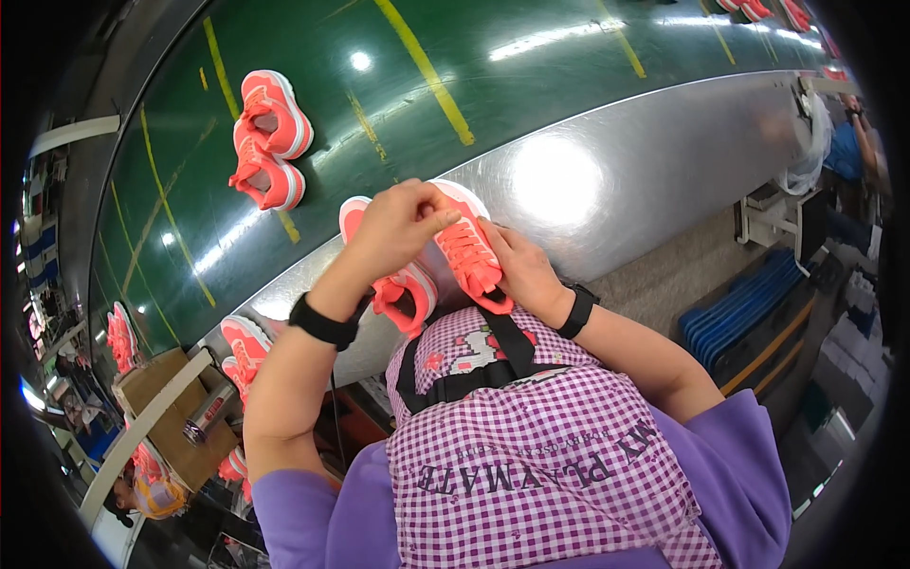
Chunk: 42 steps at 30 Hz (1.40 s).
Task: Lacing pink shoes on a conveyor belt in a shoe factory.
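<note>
A coral sneaker (466,248) with coral laces and a white sole rests on the metal ledge in front of me, its toe pointing away. My right hand (526,273) grips its right side, with the thumb by the laces. Over the upper laces, my left hand (408,220) is curled, thumb and fingertips pinched together. Whatever lies between those fingertips is too small to make out. A second coral sneaker (409,296) stands just to the left, partly covered by my left hand and wrist.
Beyond the metal ledge (654,142) runs a green conveyor belt (332,57) with yellow stripes. A pair of coral sneakers (270,128) sits on it. More sneakers (246,349) and a cardboard box (190,398) are at the left. Blue stacked pieces (744,308) lie at the right.
</note>
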Tool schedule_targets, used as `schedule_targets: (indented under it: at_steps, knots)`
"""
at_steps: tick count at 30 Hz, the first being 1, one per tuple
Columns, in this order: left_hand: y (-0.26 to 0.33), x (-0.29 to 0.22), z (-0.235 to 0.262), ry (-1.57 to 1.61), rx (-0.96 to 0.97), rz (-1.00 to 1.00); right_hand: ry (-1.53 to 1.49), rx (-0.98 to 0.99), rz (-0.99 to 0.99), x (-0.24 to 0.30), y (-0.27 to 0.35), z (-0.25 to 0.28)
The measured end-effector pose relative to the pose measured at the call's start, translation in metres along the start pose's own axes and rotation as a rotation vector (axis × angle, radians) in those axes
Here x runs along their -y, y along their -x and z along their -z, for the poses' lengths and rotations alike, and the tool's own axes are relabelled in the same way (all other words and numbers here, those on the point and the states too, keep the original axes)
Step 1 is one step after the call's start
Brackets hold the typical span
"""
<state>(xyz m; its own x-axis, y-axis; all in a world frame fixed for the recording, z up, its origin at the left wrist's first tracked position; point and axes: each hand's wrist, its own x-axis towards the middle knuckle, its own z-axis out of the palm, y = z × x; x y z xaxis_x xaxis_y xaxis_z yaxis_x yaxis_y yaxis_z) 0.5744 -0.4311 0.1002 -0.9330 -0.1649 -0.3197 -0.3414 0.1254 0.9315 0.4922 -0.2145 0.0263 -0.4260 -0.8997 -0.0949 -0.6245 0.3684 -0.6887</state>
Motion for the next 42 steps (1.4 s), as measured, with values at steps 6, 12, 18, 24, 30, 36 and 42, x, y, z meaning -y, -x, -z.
schedule_targets:
  at_steps: [6, 12, 18, 24, 30, 36, 42]
  knots:
    - [0.011, 0.052, -0.056, -0.371, -0.295, -0.137, 0.034, -0.008, -0.002, 0.001, -0.001, 0.000]
    - [0.014, 0.055, -0.083, -0.506, -0.549, -0.246, 0.043, -0.017, 0.021, -0.003, -0.002, -0.001]
    - [0.006, 0.059, -0.069, -0.445, -0.349, -0.163, 0.057, -0.020, 0.033, -0.003, -0.002, -0.002]
    - [-0.016, 0.057, -0.046, -0.244, 0.087, 0.154, 0.062, -0.016, 0.020, -0.005, 0.000, -0.005]
    - [-0.010, 0.074, -0.024, 0.507, 0.302, 0.143, 0.046, -0.014, -0.005, -0.003, 0.002, -0.003]
    - [0.004, 0.052, -0.042, -0.316, -0.271, 0.013, 0.051, 0.008, -0.003, -0.003, 0.002, -0.002]
    - [0.032, 0.021, -0.041, -0.498, -0.569, -0.193, 0.038, -0.021, -0.009, -0.003, 0.000, -0.001]
